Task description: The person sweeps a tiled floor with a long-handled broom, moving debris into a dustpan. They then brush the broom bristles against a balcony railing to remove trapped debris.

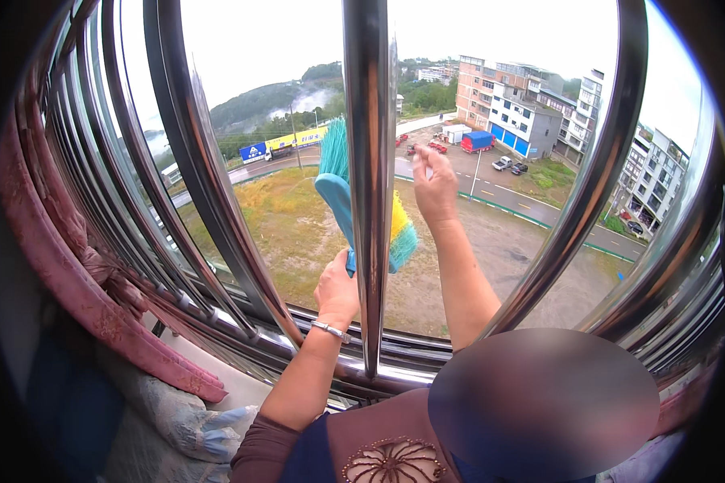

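Observation:
Between the upright metal bars of a window, my left hand (336,288) reaches out, closed round the short handle of a blue brush (336,197). The brush stands upright, with teal bristles pointing up on its left side and yellow and teal bristles showing to the right of the middle bar (369,161). That bar hides part of the brush. My right hand (437,187) is raised on the other side of the bar, apart from the brush. Its fingers are bent with the tips drawn together, slightly blurred; anything between them is too small to make out.
Thick shiny bars stand on both sides of my arms, above the window track (415,348). Pink curtains (80,274) and a pale patterned cloth (189,419) hang at left. Far below outside lie a grassy lot (278,241), a road (532,211) and several buildings.

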Tool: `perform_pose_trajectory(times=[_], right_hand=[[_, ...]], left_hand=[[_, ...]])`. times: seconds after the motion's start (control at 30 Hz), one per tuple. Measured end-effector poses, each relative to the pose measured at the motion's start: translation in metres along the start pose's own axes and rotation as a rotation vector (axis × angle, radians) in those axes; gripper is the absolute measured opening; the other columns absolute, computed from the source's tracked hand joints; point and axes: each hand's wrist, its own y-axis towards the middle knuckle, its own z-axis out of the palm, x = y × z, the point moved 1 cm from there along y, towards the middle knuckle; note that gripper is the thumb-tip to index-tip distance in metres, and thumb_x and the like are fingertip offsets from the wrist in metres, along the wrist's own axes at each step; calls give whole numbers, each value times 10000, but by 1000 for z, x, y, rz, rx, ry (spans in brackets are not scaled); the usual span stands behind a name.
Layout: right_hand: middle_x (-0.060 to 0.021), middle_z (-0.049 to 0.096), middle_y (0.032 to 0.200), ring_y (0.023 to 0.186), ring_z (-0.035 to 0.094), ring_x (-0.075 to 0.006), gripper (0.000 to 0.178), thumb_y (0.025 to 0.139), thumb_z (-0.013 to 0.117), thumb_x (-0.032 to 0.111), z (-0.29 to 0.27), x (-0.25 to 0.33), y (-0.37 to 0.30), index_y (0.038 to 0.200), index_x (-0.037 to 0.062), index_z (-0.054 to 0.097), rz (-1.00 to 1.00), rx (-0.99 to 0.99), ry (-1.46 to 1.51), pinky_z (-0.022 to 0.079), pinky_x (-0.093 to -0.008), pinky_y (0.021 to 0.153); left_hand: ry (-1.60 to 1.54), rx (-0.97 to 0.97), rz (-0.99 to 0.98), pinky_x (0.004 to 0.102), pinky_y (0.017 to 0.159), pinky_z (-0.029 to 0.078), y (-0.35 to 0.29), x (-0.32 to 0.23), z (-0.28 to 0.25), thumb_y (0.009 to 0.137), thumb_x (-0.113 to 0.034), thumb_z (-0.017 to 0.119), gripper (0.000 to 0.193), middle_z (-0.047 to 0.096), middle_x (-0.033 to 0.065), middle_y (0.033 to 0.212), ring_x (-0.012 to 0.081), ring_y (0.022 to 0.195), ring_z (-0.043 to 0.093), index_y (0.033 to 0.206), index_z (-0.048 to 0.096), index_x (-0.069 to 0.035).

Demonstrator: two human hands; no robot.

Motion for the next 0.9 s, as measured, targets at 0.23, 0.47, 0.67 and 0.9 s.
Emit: perform_pose_trajectory(times=[0.23, 0.47, 0.67, 0.9], right_hand=[[-45, 606, 1099, 1150, 475, -242, 319, 909, 429, 349, 31, -26, -84, 1121, 180, 596, 22, 645, -251, 219, -491, 1033], [-88, 628, 999, 942, 587, -234, 272, 888, 507, 283, -5, -36, -22, 1062, 108, 622, 305, 278, -195, 438, -385, 835], [-49, 623, 1039, 1009, 540, -279, 369, 939, 333, 379, 4, 23, -21, 1097, 200, 614, -247, 552, -172, 283, -538, 948], [-110, 630, 986, 973, 568, -284, 460, 905, 333, 489, -16, -38, -68, 1029, 141, 609, 443, 662, -634, 283, -538, 938]], left_hand=[[-319, 181, -97, 336, 801, 444, 5, 18, 3, 803, -229, 640, 482, 595, 168, 987, 226, 901, 577, 1187, 501, 28], [18, 75, -39, 423, 895, 409, -18, -35, -20, 810, -332, 609, 549, 525, 179, 1139, 347, 1082, 513, 1290, 447, -119], [-79, 49, -56, 408, 896, 414, -18, -28, -25, 795, -334, 627, 560, 534, 179, 1182, 333, 1087, 527, 1285, 457, -122], [-28, 127, -81, 410, 884, 415, -20, -27, -21, 789, -302, 638, 535, 537, 166, 1137, 324, 1061, 535, 1274, 474, -146]])
